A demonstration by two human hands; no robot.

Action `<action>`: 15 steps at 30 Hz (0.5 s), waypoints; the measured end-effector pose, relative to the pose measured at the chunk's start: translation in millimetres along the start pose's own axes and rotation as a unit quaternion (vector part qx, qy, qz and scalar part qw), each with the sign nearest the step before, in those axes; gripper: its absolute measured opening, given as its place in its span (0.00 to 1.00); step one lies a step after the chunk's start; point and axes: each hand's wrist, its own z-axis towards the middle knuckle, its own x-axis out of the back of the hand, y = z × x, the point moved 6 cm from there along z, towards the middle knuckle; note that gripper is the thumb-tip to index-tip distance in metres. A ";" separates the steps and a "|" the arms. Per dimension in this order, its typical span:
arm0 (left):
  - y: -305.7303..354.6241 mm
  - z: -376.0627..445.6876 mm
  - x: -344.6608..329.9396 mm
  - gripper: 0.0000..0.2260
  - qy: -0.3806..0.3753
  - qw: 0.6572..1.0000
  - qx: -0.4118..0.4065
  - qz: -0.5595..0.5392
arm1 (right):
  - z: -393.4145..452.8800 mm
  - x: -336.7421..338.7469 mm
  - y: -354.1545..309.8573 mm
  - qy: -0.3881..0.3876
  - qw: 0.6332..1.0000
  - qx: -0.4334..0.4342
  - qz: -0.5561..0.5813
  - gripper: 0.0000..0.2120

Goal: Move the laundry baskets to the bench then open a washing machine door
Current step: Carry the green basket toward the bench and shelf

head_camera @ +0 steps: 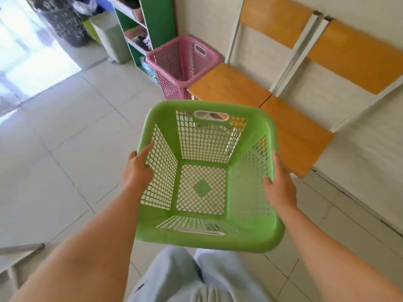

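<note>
An empty green mesh laundry basket point(250, 234) hangs in front of me above the tiled floor. My left hand point(137, 171) grips its left rim and my right hand point(280, 185) grips its right rim. Just beyond the basket stands the bench point(229, 86), made of orange wooden seats on a white frame against the wall. A pink mesh laundry basket point(174, 62) stands on the floor at the bench's far end, and looks empty. No washing machine shows in this view.
A green shelf unit point(159, 20) with items stands behind the pink basket. A grey bin point(111, 38) and a dark perforated bin point(63, 25) sit further left near a bright doorway. Pale floor tiles spread to my left.
</note>
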 end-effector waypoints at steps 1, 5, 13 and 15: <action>-2.3 8.5 6.3 0.36 0.006 1.000 0.012 0.001 | 14.6 -2.7 -12.3 -0.003 1.000 0.010 0.003 0.36; -12.7 45.8 24.6 0.37 0.019 0.998 0.051 -0.017 | 63.4 -20.0 -57.5 -0.013 0.999 0.046 0.016 0.37; -25.1 175.7 75.9 0.37 0.033 0.998 0.050 -0.031 | 155.3 -66.0 -161.3 0.004 0.998 0.066 0.009 0.38; -25.6 218.9 99.2 0.37 0.037 0.998 0.038 -0.028 | 174.9 -79.7 -195.5 0.020 0.998 0.063 0.011 0.38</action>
